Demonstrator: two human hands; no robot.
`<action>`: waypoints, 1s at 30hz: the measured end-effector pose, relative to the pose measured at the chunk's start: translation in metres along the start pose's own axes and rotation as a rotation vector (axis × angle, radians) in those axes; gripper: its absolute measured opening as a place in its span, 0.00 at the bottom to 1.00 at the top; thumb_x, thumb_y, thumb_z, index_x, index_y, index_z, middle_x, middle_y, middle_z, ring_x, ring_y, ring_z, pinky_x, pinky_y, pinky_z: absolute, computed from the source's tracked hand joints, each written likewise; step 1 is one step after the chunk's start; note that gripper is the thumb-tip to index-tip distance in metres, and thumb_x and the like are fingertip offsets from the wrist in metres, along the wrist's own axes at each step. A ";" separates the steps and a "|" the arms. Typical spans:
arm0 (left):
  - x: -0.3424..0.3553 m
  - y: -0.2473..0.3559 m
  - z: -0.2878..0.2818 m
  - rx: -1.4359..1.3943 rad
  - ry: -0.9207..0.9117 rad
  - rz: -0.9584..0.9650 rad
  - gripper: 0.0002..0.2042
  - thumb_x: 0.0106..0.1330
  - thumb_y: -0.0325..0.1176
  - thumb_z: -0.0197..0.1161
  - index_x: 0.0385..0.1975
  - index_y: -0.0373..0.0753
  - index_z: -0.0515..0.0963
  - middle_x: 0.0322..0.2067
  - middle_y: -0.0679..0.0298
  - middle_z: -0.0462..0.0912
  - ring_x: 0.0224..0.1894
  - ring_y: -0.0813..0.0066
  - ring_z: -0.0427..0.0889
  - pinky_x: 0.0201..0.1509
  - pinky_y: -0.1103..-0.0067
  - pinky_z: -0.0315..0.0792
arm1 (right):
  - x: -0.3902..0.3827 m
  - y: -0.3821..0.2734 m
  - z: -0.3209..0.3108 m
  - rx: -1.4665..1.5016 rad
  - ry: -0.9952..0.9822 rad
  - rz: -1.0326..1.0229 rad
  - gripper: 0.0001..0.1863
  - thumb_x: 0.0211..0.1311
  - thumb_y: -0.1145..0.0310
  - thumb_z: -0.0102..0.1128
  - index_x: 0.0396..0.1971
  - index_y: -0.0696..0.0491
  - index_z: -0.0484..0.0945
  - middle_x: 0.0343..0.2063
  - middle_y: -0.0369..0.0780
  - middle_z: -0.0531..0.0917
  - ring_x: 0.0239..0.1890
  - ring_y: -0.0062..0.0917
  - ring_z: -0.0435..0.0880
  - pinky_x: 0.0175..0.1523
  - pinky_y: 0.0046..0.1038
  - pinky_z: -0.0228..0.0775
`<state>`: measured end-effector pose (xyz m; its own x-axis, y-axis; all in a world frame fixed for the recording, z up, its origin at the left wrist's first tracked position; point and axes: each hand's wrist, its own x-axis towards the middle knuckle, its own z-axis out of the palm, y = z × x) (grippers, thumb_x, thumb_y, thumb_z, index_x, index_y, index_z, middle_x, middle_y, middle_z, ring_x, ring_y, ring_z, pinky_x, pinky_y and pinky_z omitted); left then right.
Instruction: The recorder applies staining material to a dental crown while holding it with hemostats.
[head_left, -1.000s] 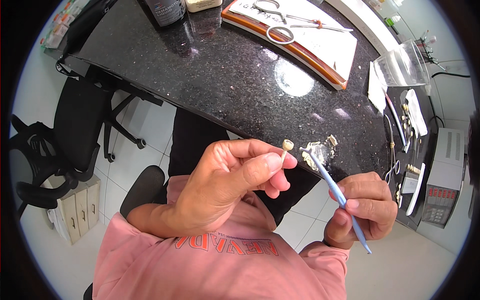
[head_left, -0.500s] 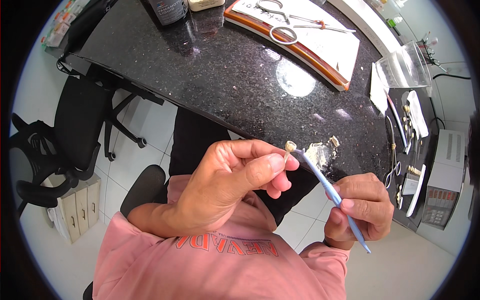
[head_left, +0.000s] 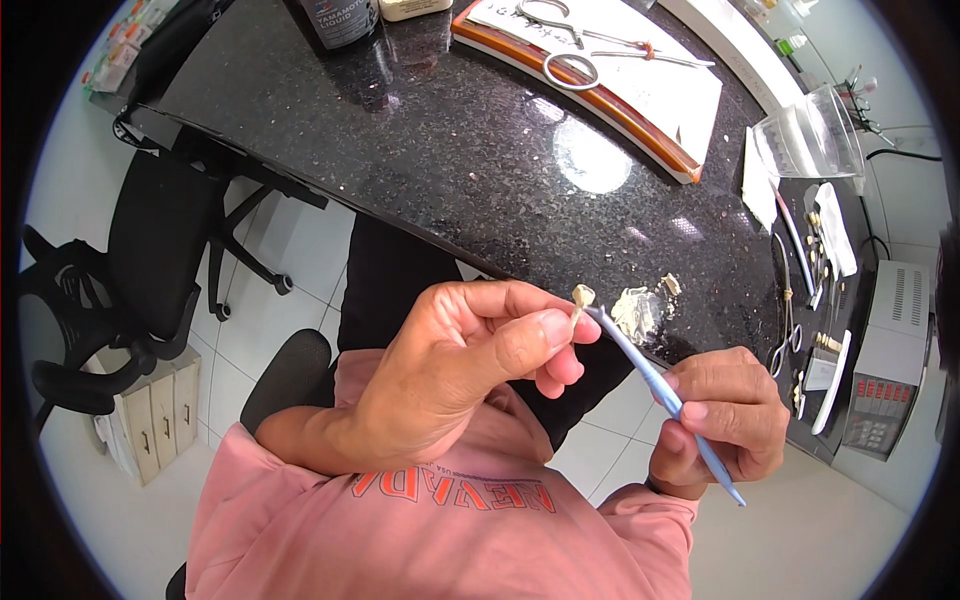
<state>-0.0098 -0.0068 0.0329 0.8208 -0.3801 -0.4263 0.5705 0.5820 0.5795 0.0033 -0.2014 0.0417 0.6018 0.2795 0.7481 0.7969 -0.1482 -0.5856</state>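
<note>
A person in a pink shirt (head_left: 440, 540) works at the near edge of a black speckled counter (head_left: 400, 170), L hand (head_left: 490, 350) pinching the thin stalk of a small cream tooth-shaped piece (head_left: 583, 296) btwn thumb & index finger, head of the piece up, just above the fingertips. R hand (head_left: 725, 415) grips a slim blue tool (head_left: 645, 366) pen-style, fingers closed round its shaft, far tip angled L to the piece; whether tip & piece touch, can't tell. Just R of the tip, on the counter, lies a smear of pale paste (head_left: 635, 314), w/ a cream crumb (head_left: 672, 285) beside it. At the far side, a ring-handled metal instrument (head_left: 570, 72) rests on a white-topped pad w/ brown edge (head_left: 640, 100); to its L stand a dark bottle (head_left: 338, 22) & a cream-filled jar (head_left: 415, 8), both cut by the view's edge. Far R: a clear cup (head_left: 808, 138), 2nd ring-handled instrument (head_left: 786, 340), approx. a row of small cream bits (head_left: 815, 250), & a grey device (head_left: 885, 350) w/ red display. A black office chair (head_left: 165, 220) stands L, near a drawer cabinet (head_left: 165, 425).
</note>
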 end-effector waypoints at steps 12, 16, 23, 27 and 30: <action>0.000 -0.001 -0.003 -0.016 -0.036 0.013 0.09 0.63 0.31 0.51 0.29 0.32 0.75 0.18 0.65 0.73 0.24 0.79 0.75 0.46 0.73 0.76 | 0.000 0.000 0.004 0.034 0.054 -0.017 0.11 0.44 0.78 0.68 0.26 0.62 0.73 0.19 0.44 0.77 0.17 0.27 0.79 0.18 0.20 0.73; 0.001 -0.001 -0.003 -0.016 -0.042 0.019 0.09 0.63 0.31 0.51 0.29 0.32 0.75 0.18 0.65 0.73 0.24 0.79 0.75 0.46 0.73 0.76 | -0.001 -0.001 0.005 0.012 0.040 0.005 0.12 0.44 0.77 0.69 0.26 0.61 0.74 0.18 0.43 0.77 0.17 0.26 0.79 0.18 0.19 0.73; 0.001 -0.002 -0.003 -0.020 -0.048 0.023 0.09 0.63 0.31 0.51 0.28 0.33 0.75 0.18 0.65 0.73 0.25 0.79 0.75 0.46 0.74 0.76 | 0.000 -0.002 0.004 0.007 0.023 0.021 0.11 0.43 0.77 0.69 0.26 0.61 0.74 0.18 0.43 0.77 0.17 0.26 0.79 0.19 0.20 0.73; 0.000 -0.003 -0.004 -0.030 -0.050 0.027 0.09 0.63 0.31 0.52 0.29 0.33 0.75 0.19 0.64 0.74 0.25 0.79 0.75 0.46 0.74 0.76 | 0.000 -0.003 0.004 0.006 0.030 0.037 0.11 0.43 0.78 0.69 0.26 0.61 0.74 0.18 0.43 0.77 0.18 0.26 0.79 0.20 0.20 0.74; 0.001 -0.005 -0.006 -0.015 -0.050 0.035 0.08 0.63 0.31 0.52 0.29 0.32 0.75 0.20 0.64 0.75 0.25 0.79 0.76 0.46 0.74 0.76 | -0.002 -0.002 0.002 -0.001 -0.012 0.015 0.12 0.44 0.76 0.69 0.26 0.62 0.74 0.19 0.43 0.77 0.18 0.26 0.79 0.20 0.20 0.74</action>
<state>-0.0118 -0.0060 0.0256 0.8408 -0.3944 -0.3709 0.5413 0.6064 0.5825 0.0002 -0.1997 0.0409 0.6131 0.2891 0.7353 0.7878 -0.1536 -0.5965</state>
